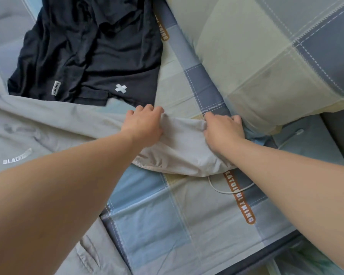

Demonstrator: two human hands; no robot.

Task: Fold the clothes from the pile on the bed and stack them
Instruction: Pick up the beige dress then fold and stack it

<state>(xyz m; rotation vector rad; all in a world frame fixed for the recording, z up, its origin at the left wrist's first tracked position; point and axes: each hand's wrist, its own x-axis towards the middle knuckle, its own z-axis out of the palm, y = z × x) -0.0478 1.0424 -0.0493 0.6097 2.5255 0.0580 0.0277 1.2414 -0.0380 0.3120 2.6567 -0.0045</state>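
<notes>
Two grips are closing on one end of the grey garment (pixel 48 126): our left grip (pixel 145 124) is curling its fingers over the far edge of the gathered cloth, and our right grip (pixel 222 130) is pinching a bunch of the same cloth just beside the near corner of the pillow (pixel 266 56). The garment is lying spread over the bed (pixel 167 225), stretching away from the pillow, with only this elastic-edged end reaching up to it; whether that end is a cuff or a hem we are not able to tell. The black clothes (pixel 99 52) are lying in a rumpled heap farther from the pillow, not yet folded. To do this step well, we are judging that both grips should be pulling gently apart, drawing the bunched fabric taut and flat before any crease goes in, and lifting it clear of the pillow so nothing is catching under its corner. We are also minding the white cord (pixel 226 190) looping out below the cloth, on the side away from the pillow; trapping it inside the fold would be making a lump, so we are planning to tuck it flat first.
</notes>
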